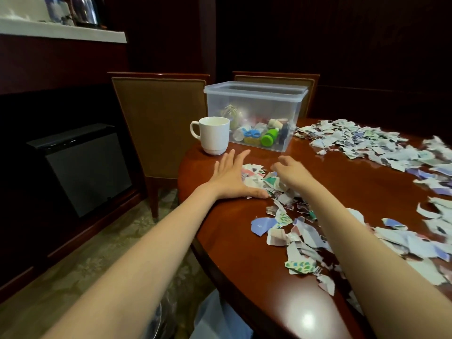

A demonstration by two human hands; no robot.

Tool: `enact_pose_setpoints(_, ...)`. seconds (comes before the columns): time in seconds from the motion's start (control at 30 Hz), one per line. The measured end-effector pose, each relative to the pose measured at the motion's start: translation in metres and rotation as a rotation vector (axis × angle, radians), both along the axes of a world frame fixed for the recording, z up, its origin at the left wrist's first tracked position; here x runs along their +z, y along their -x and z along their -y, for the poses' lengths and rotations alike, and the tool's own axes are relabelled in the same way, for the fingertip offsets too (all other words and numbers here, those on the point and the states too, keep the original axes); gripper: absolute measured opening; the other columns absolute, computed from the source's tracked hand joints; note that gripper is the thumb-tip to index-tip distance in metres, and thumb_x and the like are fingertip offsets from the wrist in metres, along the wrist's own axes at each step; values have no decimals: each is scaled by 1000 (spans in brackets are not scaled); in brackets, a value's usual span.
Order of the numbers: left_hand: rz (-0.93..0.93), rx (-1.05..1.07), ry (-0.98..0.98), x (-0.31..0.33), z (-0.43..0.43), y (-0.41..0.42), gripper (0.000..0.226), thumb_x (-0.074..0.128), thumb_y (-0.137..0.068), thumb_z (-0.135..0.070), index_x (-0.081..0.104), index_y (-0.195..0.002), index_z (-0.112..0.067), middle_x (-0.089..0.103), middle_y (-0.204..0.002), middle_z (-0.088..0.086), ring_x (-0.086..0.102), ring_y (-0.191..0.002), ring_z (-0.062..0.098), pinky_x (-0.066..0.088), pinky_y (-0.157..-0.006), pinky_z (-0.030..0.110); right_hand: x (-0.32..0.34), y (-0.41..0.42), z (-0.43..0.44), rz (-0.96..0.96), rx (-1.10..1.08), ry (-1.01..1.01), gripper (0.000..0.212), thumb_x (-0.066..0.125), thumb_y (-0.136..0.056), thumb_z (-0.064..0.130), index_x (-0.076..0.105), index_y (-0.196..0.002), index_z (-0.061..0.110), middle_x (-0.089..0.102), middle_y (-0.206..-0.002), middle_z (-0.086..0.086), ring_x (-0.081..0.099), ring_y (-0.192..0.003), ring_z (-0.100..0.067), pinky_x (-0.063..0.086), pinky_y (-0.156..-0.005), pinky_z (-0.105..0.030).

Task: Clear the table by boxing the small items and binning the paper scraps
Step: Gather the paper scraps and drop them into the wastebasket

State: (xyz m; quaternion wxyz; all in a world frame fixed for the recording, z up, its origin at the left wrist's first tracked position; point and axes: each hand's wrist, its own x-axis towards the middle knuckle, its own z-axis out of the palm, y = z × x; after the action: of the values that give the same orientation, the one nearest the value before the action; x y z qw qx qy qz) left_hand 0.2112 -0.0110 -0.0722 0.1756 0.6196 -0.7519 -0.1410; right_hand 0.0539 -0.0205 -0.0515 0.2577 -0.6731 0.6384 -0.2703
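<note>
The left hand (231, 178) lies flat, fingers straight, on the glossy red-brown wooden bench (220, 216), touching a small heap of torn printed paper scraps (259, 178) — the right hand (293, 173) curls over the heap, and whether it grips any I cannot tell. Behind them, the clear plastic box (254, 104) holds small colourful items (259, 135) — a white ceramic mug (214, 135) stands just beside it

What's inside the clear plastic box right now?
The clear plastic box holds mixed small items: a green cap-like piece, blue rings, a yellowish tangle. The white mug hides its lower left corner.
</note>
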Motion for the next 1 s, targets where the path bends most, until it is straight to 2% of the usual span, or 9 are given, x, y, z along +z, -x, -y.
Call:
enact_pose_setpoints(0.1,36,14,-51,3,13,-1,111,68,-63,-69,5,-149,-38,-8,-159,8,-10,-146,27,-3,-116,52,-11,0,6,-171,57,-79,56,34,-96,42,28,-147,19,25,-154,-8,27,-140,-29,21,-114,-49)
enact_pose_setpoints(0.17,63,9,-110,6,19,1,102,65,-66,-69,13,-148,-39,1,-159,5,-5,-147,27,-3,-115,51,-14,-1,5,-226,88,-73,55,31,-98,42,28,-147,19,26,-154,-9,21,-142,-29,14,-116,-47)
enact_pose_setpoints(0.27,95,-41,-78,6,21,6,87,65,-69,-66,31,-143,-35,23,-155,-2,17,-144,21,11,-116,46,-13,-7,3,-157,118,-35,50,32,-99,32,32,-145,13,32,-150,-13,27,-138,-29,21,-114,-46)
enact_pose_setpoints(0.37,-125,-107,-64,3,17,9,97,78,-61,-52,32,-143,-29,39,-147,-3,38,-134,16,30,-112,38,-13,-13,1,-73,131,14,46,33,-99,21,32,-144,11,35,-147,-16,35,-134,-30,28,-109,-35)
enact_pose_setpoints(0.5,-334,-119,-93,0,11,17,98,82,-67,-23,24,-146,-25,43,-142,0,46,-127,17,38,-107,33,-12,-19,0,108,101,62,43,33,-98,13,35,-142,12,43,-142,-13,45,-126,-28,38,-96,-30)
enact_pose_setpoints(0.67,-413,-92,-61,-2,8,24,97,79,-69,-17,21,-146,-23,50,-133,5,54,-116,20,43,-101,37,-9,-23,3,504,-31,-1,39,36,-94,3,49,-130,14,52,-115,-8,57,-100,-23,50,-91,-39)
enact_pose_setpoints(0.77,-372,-74,19,-2,6,25,74,75,-73,-20,39,-138,-23,54,-131,3,53,-116,19,44,-97,32,-8,-17,0,437,-114,120,34,39,-93,6,57,-120,15,53,-107,-2,53,-93,-18,46,-72,-29)
enact_pose_setpoints(0.87,-281,-105,119,-3,5,26,39,66,-80,-19,58,-118,-19,64,-114,5,58,-103,22,47,-86,33,-8,-15,-4,247,-137,234,32,39,-95,11,59,-120,11,56,-122,-8,55,-109,-23,46,-83,-30)
enact_pose_setpoints(1.0,-293,-107,200,-5,4,27,15,62,-83,-20,62,-97,-13,65,-96,8,58,-91,26,46,-78,38,-8,-20,-6,213,-107,115,36,32,-98,17,59,-117,5,60,-120,-15,56,-108,-31,46,-93,-38)
